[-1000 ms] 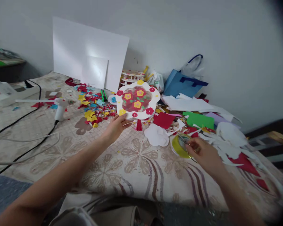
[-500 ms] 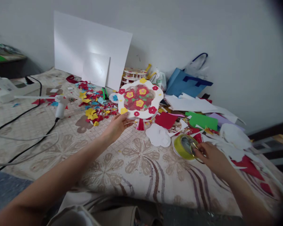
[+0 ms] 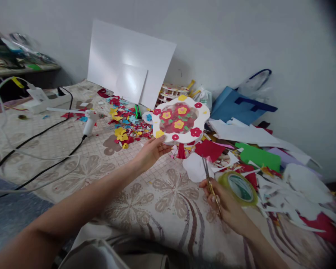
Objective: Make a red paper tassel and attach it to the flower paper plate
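My left hand (image 3: 152, 152) is closed on the lower left edge of a white scalloped paper lantern (image 3: 203, 118), held up above the table. Red and yellow flowers decorate its rim and its clear middle, and a red tassel (image 3: 181, 152) hangs below. In my right hand (image 3: 220, 198) is a pair of scissors (image 3: 210, 185) with gold handles, blades pointing up and away from me. The blade tips lie in front of a white cloud-shaped paper (image 3: 193, 168). Just right of that hand lies a roll of yellowish tape (image 3: 242, 188).
A glue gun (image 3: 90, 123) and its black cord lie at left, near a power strip (image 3: 49, 104). Coloured scraps (image 3: 128, 127) cover the middle back. White boards (image 3: 109, 56) lean on the wall. A blue bag (image 3: 232, 104), green paper (image 3: 260, 157) and white offcuts (image 3: 305, 183) fill the right.
My right hand has moved left, away from the tape roll, and the scissors are now lifted with their blades showing. The lantern stays in my left hand. The view has turned left.
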